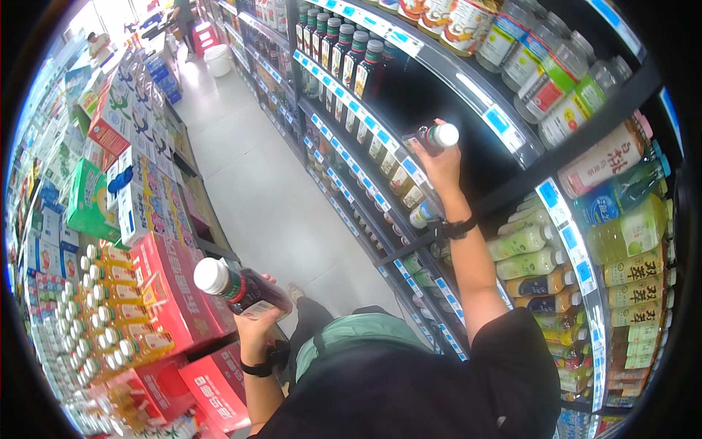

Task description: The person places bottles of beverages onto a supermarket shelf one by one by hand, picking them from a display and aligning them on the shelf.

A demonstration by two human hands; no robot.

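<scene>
My left hand [258, 324], low in the aisle, grips a dark juice bottle [260, 299] with a white cap, tilted toward the left. My right hand [441, 167] reaches to the shelf on the right and holds a second dark bottle [430, 137], also white-capped, at the shelf's edge. Behind that hand the shelf is in deep shadow. Farther along, a row of dark bottles [351, 60] with grey caps and green neck bands stands upright. Each wrist wears a black strap.
A shelf edge [384, 140] with price tags runs along the right; more drink bottles [526, 263] fill the neighbouring racks. To the left are amber bottles [118, 299], red cartons [175, 291] and stacked boxes. A white bucket [218, 60] and people stand far down the aisle.
</scene>
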